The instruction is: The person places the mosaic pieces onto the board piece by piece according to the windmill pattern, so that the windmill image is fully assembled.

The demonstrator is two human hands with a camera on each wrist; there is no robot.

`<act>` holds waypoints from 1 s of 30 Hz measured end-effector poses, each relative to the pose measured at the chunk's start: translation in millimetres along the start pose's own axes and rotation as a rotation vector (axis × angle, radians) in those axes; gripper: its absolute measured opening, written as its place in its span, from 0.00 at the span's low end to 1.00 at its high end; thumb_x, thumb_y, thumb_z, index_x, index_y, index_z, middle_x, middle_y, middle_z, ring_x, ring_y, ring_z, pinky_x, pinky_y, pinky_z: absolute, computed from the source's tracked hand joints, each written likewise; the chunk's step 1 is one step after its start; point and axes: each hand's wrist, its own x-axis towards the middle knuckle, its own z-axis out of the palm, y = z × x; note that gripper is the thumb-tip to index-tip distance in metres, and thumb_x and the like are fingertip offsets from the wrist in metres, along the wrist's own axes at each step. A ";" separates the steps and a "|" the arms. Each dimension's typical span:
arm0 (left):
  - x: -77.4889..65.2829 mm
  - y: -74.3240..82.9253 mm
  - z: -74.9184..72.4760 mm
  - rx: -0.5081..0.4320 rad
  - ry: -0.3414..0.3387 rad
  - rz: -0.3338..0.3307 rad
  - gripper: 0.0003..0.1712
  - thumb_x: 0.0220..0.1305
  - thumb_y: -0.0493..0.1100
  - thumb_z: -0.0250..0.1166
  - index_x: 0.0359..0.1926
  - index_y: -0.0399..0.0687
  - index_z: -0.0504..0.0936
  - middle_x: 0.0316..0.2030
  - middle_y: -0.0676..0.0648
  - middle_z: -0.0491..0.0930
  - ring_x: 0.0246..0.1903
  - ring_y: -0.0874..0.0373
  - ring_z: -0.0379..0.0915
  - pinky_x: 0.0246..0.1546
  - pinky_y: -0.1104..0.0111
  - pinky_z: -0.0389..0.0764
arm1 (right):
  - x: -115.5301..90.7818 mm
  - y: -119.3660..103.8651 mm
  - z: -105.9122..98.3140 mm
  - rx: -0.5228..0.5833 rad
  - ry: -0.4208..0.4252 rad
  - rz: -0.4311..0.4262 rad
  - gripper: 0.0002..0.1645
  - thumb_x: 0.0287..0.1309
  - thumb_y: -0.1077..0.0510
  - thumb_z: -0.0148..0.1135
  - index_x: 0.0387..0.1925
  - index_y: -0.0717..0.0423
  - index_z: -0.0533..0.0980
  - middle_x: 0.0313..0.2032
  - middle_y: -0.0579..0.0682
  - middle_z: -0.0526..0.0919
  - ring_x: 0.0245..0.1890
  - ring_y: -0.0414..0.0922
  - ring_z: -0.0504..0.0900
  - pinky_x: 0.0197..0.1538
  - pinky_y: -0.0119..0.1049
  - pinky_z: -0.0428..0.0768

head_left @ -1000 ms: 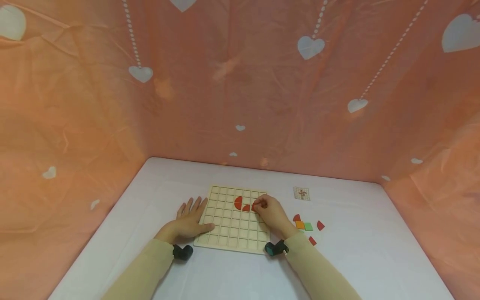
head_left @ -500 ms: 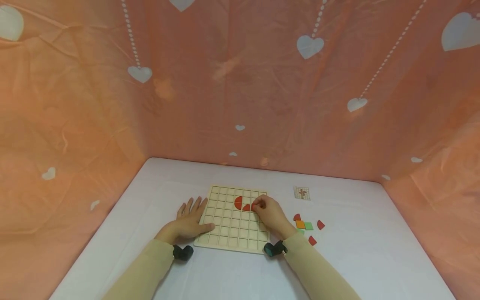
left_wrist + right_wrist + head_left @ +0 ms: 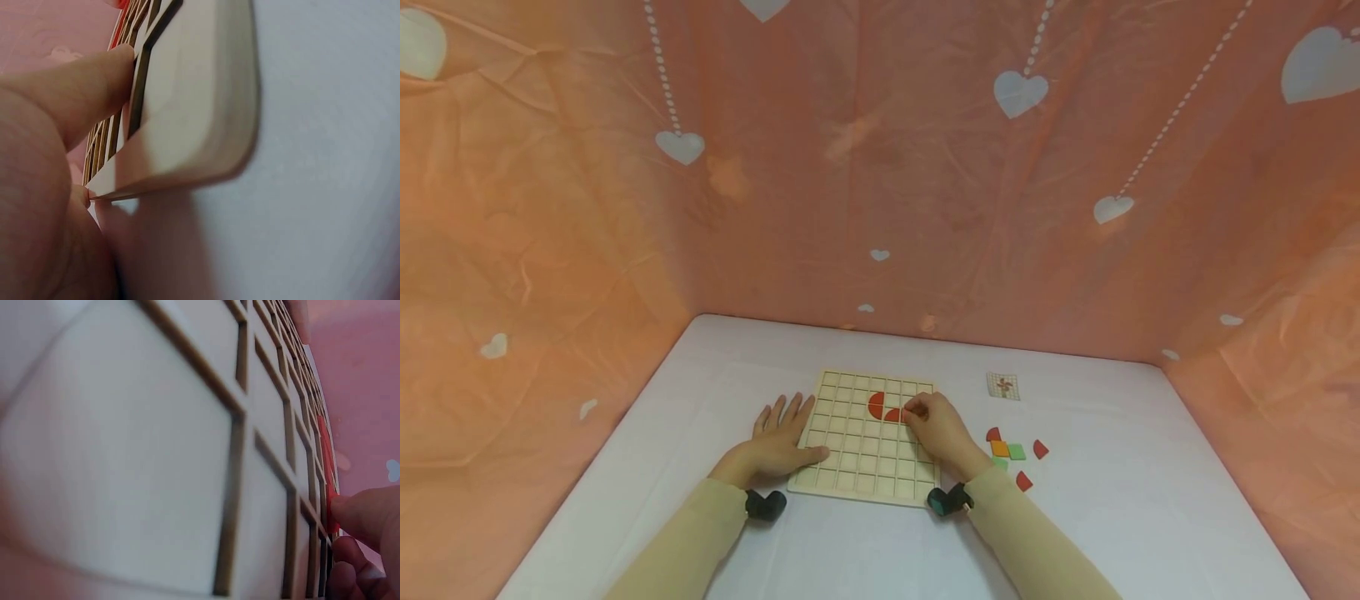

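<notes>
A pale wooden grid board (image 3: pixel 865 479) lies on the white table, with square cells across it. My left hand (image 3: pixel 778 446) rests at its left side with fingers spread, the thumb reaching onto the board. In the left wrist view that thumb (image 3: pixel 100 87) touches the raised grid near a rounded corner. My right hand (image 3: pixel 942 425) pinches a red quarter-circle tile (image 3: pixel 332 515) between thumb and fingertips, down at a cell in the upper right part of the board. Just left of it several red quarter-circle tiles (image 3: pixel 877 406) sit in cells. The fingers mostly hide the pinched tile.
Right of the board lie loose tiles: an orange one (image 3: pixel 999 448), a green one (image 3: pixel 1017 452) and several red quarter circles (image 3: pixel 1041 449). A small pattern card (image 3: pixel 1003 386) lies behind them. An orange cloth with hearts (image 3: pixel 925 208) surrounds the table.
My right fingertips have shifted slightly, working the red tile at the same cell; less of it shows now. The left hand has stayed in place.
</notes>
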 end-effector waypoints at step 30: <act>1.6 -2.4 2.6 -0.007 0.007 -0.006 0.57 0.63 0.65 0.59 0.76 0.43 0.38 0.75 0.38 0.31 0.72 0.41 0.15 0.67 0.48 0.22 | -51.5 50.3 -76.6 -0.076 0.049 0.097 0.19 0.61 0.53 0.65 0.53 0.55 0.78 0.36 0.46 0.78 0.33 0.43 0.74 0.33 0.35 0.75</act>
